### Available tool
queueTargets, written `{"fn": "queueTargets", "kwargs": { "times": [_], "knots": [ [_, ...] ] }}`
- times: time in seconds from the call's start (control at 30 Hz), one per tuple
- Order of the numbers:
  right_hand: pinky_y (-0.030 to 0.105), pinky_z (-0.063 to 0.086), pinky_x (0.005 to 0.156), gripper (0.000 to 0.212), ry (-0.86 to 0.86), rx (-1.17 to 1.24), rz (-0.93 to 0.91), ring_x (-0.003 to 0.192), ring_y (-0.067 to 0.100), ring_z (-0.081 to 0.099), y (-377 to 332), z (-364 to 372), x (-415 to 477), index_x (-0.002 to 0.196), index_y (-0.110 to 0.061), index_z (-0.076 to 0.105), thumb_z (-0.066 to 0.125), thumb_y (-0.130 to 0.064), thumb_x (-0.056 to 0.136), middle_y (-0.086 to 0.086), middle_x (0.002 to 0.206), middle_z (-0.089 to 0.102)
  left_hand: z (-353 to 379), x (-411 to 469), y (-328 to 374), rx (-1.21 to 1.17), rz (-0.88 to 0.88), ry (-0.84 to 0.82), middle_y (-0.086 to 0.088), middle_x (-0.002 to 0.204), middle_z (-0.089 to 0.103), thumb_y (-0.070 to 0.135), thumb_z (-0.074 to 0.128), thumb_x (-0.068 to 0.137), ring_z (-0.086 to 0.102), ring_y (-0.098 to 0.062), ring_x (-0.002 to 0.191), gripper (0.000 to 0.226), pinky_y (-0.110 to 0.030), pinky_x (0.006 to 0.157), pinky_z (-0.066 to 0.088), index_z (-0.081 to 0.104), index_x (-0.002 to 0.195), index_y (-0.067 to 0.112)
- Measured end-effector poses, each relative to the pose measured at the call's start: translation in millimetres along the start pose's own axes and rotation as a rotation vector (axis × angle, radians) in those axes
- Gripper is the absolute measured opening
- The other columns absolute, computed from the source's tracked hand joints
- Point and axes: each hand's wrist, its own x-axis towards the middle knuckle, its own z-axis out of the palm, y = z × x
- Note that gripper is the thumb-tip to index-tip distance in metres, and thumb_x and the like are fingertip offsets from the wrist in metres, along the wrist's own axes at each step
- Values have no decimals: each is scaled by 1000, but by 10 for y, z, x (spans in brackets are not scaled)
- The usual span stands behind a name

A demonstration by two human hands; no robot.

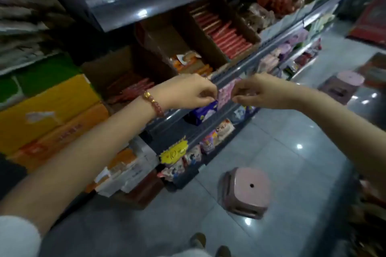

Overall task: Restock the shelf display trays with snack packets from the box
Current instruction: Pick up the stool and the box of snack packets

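The head camera looks down along a grey shop shelving unit (pixel 167 0). The person's left hand (pixel 188 92), with a beaded bracelet (pixel 153 103) on its wrist, and right hand (pixel 257 89) meet in front of the middle shelf's front rail (pixel 250 58). Between them I see a pink packet (pixel 225 94). The left hand's fingers curl down and pinch the packet's left edge. The right hand's thumb and fingertips pinch its right edge. The packet stands roughly upright just before the rail, level with the shelf that carries the cardboard trays (pixel 198 37). Blur keeps me from telling whether it touches the rail.

Behind the hands, one tray holds a dense row of red packets (pixel 227 35). The next holds orange packets (pixel 188 62) only at its front. The leftmost tray (pixel 108 69) holds a few red sticks lying flat.

Just under the left hand, a purple packet (pixel 202 113) lies on the shelf below. Lower still, pastel packets (pixel 217 135) line the edge beside a yellow price tag (pixel 173 152). A yellow carton (pixel 41 115) sits at the left. A pink stool (pixel 244 192) stands on the tiled floor (pixel 282 162) beneath the right forearm. I cannot tell which carton is the supply box.
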Motion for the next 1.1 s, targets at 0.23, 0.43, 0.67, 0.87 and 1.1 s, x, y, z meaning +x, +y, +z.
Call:
{"fn": "queueTargets", "kwargs": {
  "times": [0.23,0.43,0.67,0.87,1.1],
  "knots": [
    [31,45,74,15,118,1,336,81,17,57,909,415,-769,98,-13,67,58,-22,91,2,97,67,749,734,166,-36,0,-100,2,111,64,25,51,96,59,-15,96,21,-31,77,45,63,112,19],
    [39,41,94,30,295,-11,475,111,26,53,1843,702,-1419,119,-15,59,59,-27,91,7,119,59,1473,1567,644,-11,160,-25,-4,132,54,23,58,90,50,-23,120,38,-36,97,34,56,127,16],
    [37,34,100,36,313,-50,525,121,26,46,3213,619,-2076,125,-17,55,57,-31,92,8,126,54,2046,3019,1389,21,182,-59,-4,148,39,32,56,93,37,-21,135,51,-37,110,23,42,140,20],
    [25,40,87,27,251,97,602,110,14,54,4232,204,-2831,120,-19,59,51,-28,96,-2,122,57,2046,4246,2150,-80,211,-92,-4,135,52,24,54,93,50,-23,121,40,-36,100,35,51,132,15],
    [21,37,89,22,353,182,641,110,12,53,5116,-42,-3082,114,-19,61,51,-26,96,-4,117,59,2139,5081,2446,-55,241,-111,-1,139,49,24,52,95,47,-20,123,42,-28,97,30,46,137,17]
  ]
}}
